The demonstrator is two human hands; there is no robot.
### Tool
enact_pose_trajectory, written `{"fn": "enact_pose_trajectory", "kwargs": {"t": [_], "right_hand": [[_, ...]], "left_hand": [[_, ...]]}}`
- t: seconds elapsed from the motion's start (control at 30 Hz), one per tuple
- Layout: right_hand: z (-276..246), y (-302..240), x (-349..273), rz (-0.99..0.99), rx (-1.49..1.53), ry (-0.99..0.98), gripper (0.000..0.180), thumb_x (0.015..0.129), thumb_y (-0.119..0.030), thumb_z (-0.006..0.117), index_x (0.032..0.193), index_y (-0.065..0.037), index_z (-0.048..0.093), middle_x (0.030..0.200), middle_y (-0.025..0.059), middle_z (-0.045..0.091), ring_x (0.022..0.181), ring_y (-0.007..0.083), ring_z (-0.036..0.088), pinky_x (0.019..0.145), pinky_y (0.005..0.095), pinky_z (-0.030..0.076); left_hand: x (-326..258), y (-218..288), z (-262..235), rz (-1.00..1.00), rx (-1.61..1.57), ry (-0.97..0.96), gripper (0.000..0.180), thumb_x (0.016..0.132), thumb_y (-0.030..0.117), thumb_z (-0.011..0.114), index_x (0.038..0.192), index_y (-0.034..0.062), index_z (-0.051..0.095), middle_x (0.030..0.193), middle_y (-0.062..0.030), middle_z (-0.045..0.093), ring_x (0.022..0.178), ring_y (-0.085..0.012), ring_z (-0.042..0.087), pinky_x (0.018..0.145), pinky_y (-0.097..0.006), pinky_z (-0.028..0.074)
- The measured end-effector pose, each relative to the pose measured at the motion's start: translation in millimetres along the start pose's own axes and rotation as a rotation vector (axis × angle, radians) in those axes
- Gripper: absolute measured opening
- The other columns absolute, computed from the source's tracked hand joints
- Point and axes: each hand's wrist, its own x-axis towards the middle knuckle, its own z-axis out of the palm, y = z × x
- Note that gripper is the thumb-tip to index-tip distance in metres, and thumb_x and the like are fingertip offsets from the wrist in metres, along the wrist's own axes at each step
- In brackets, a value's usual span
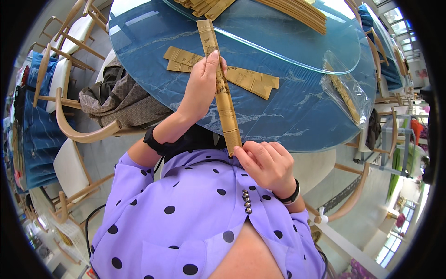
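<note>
Clearly, gold strip (226, 107) extends past left grip (202, 83).

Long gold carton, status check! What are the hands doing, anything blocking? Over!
Left hand gripping long gold carton, upper part. Right hand touching its near end. Flat gold cartons on blue table beyond; nothing seen blocking.
</note>
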Motion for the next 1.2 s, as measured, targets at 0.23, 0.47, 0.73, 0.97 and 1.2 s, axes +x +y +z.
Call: {"fn": "enact_pose_trajectory", "kwargs": {"t": [0.23,0.47,0.73,0.97,1.2], "right_hand": [[-5.0,9.9,-2.7,-0.056,0.048,0.006,0.022,0.081,-0.009,0.077,0.102,-0.005,0.072,0.092,0.0032,0.064,0.067,0.0125,0.06,0.058,0.0253,0.045],[-5.9,8.7,-6.8,-0.042,0.052,0.035,0.02,0.08,-0.009,0.075,0.098,-0.006,0.068,0.092,0.0027,0.064,0.07,0.0132,0.061,0.061,0.0272,0.046],[-8.4,16.5,2.2,-0.012,0.03,0.052,0.021,0.079,-0.011,0.076,0.098,-0.009,0.067,0.092,0.0018,0.065,0.069,0.0145,0.06,0.065,0.0292,0.047],[-10.2,29.5,12.1,0.098,0.113,0.129,0.029,0.077,-0.021,0.087,0.092,-0.009,0.067,0.085,0.0024,0.064,0.068,0.0159,0.062,0.058,0.0283,0.047],[-18.8,40.5,-3.5,0.274,0.135,0.03,0.023,0.079,-0.019,0.085,0.088,-0.009,0.067,0.083,0.0019,0.066,0.065,0.0175,0.062,0.056,0.0298,0.046]], "left_hand": [[1.9,-5.6,-1.7,0.005,-0.02,-0.04,0.043,0.112,0.039,0.04,0.087,0.0082,0.058,0.076,0.0025,0.049,0.068,-0.006,0.043,0.064,-0.025,0.038],[-2.2,-5.7,3.0,-0.039,-0.028,-0.018,0.038,0.113,0.034,0.037,0.088,0.0094,0.051,0.073,0.0025,0.049,0.065,-0.0053,0.042,0.062,-0.023,0.037],[-12.0,0.8,9.4,-0.088,-0.006,-0.062,0.033,0.112,0.031,0.039,0.094,0.0083,0.055,0.079,0.002,0.051,0.068,-0.0045,0.043,0.064,-0.022,0.038],[-15.4,45.1,10.4,-0.065,0.023,-0.356,0.026,0.112,0.024,0.038,0.118,0.0023,0.052,0.085,-0.0027,0.057,0.074,-0.0128,0.061,0.069,-0.027,0.05],[165.6,151.5,-66.1,0.973,1.347,0.32,0.045,0.105,0.036,0.053,0.134,0.0032,0.063,0.106,-0.0244,0.07,0.092,-0.0384,0.07,0.079,-0.044,0.056]]}}
